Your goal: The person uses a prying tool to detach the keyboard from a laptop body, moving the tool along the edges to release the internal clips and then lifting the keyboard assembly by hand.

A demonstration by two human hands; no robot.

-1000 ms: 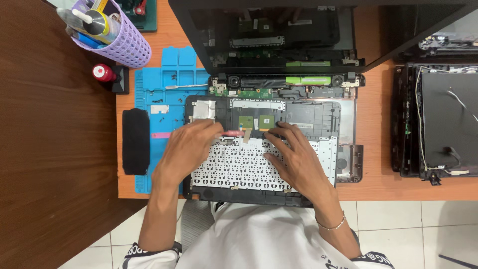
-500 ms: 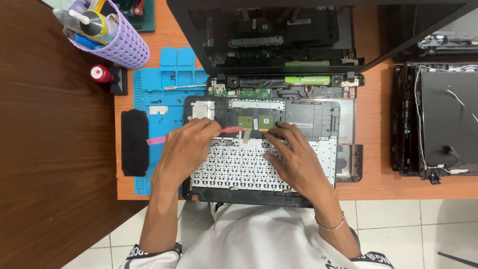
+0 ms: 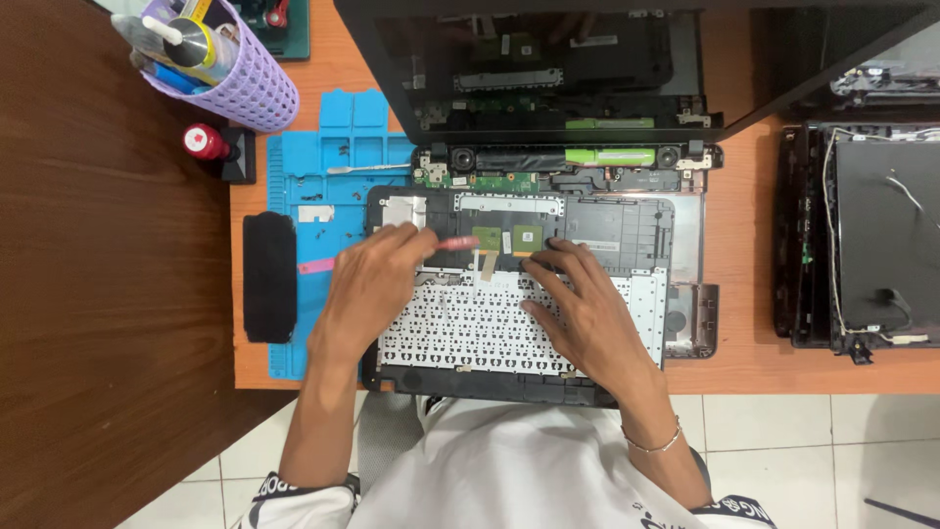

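An opened laptop lies on the orange desk, its palmrest panel (image 3: 597,227) flipped over so the white back of the keyboard (image 3: 460,328) faces up. My left hand (image 3: 370,286) holds a thin pink pry tool (image 3: 455,243), whose tip points toward two small green circuit patches (image 3: 487,237) with a ribbon cable. Its other end sticks out past my wrist over the blue mat. My right hand (image 3: 578,309) rests flat on the keyboard back, fingers spread, fingertips beside the green patches.
A blue work mat (image 3: 338,162) lies left of the laptop, with a black oblong case (image 3: 268,276) on its edge. A purple mesh cup of tools (image 3: 230,59) and a red-capped bottle (image 3: 204,142) stand far left. Another dismantled laptop (image 3: 867,235) sits at right.
My left hand has shifted slightly, and the pink tool's tip has slid a little to the right toward the green patches. The right hand has stayed in place.
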